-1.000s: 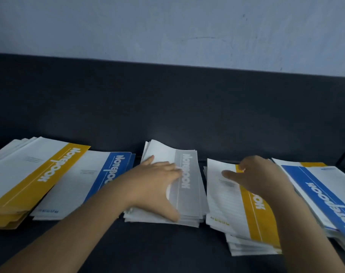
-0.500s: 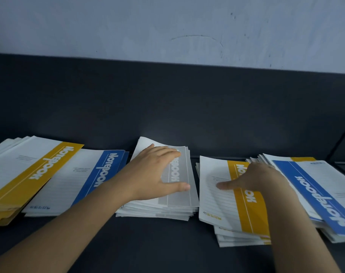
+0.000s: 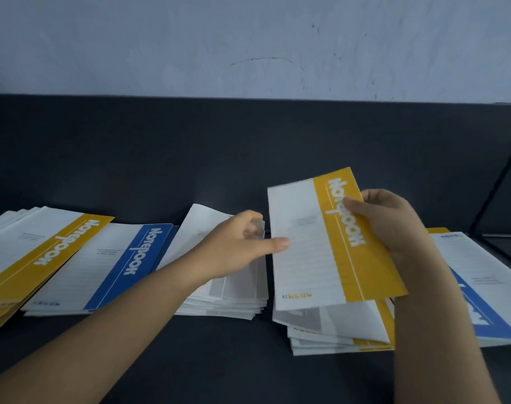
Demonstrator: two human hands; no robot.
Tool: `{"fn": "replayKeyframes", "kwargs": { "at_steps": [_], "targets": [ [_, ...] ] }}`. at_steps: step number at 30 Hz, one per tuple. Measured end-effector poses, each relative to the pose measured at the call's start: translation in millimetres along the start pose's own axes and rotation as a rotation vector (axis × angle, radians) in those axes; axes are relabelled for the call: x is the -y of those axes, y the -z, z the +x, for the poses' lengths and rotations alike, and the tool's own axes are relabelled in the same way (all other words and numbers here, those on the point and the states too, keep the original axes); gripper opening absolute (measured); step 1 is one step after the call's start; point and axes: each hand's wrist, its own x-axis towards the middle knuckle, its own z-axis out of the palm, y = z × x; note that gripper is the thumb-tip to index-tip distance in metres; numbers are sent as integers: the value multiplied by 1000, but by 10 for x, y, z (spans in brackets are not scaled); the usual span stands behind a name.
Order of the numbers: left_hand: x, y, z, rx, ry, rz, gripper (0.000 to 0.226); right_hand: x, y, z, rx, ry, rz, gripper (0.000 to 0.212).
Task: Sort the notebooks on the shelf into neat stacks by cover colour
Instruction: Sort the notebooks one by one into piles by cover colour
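Inspecting from the head view, the only one supplied. Found right hand (image 3: 394, 220) gripping yellow notebook (image 3: 321, 246) by its banded right edge, thumb on the cover over the lettering, fingers curled behind. Found notebook held tilted above mixed pile (image 3: 321, 336), far end higher, near end just over the pile; judged held so to free it for transfer to yellow stack (image 3: 44, 258) at far left. Noted left hand (image 3: 234, 249) over grey stack (image 3: 236, 298), fingers loosely curled with no grip plainly shown, thumb stretched out and touching the notebook's left edge; judged placed to steady or receive it. Recorded blue stack (image 3: 123, 266) between yellow stack and grey stack, touching both. Recorded blue notebook (image 3: 481, 287) at far right, partly hidden by the right forearm, with a yellow cover showing at its far edge. Observed mixed pile fanned and uneven, grey and yellow bands showing among its layers; judged sorting well short of done. Judged route to yellow stack to pass over grey stack and blue stack, with nothing tall in the way but the left forearm lying across it. Flagged risk of dragging loose covers off mixed pile. Logged all stacks resting on dark shelf (image 3: 248, 360) before pale wall (image 3: 248, 39).
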Motion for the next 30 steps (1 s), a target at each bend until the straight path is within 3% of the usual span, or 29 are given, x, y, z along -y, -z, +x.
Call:
{"fn": "replayKeyframes", "kwargs": {
  "at_steps": [4, 7, 9, 11, 13, 17, 22, 26, 30],
  "targets": [
    [-185, 22, -100, 139, 46, -363, 28, 77, -93, -100, 63, 0, 198, 13],
    [-185, 141, -206, 8, 52, -506, 24, 120, -294, -156, 154, -19, 354, 9],
    [-101, 301, -262, -172, 49, -488, 23, 123, -459, -209, 277, 8, 379, 28],
    [51, 523, -339, -317, 46, -462, 26, 132, -674, -315, 386, 54, 318, 60],
    [211, 780, -441, -394, 40, -395, 28, 164, -911, -447, 459, 94, 273, 71],
    [483, 1315, -698, -395, -8, -263, 32, 303, -1469, -722, 483, 199, 149, 50],
    [805, 2070, -950, -445, -12, -24, 37, 541, -2311, -1058, 446, 285, -1, 61],
    [1227, 2592, -997, -476, 100, 413, 36, 560, -3071, -1243, 403, 380, -265, 49],
    [1663, 2855, -993, -315, 286, 725, 45, 427, -3703, -1357, 480, 374, -510, 41]
  ]
}}
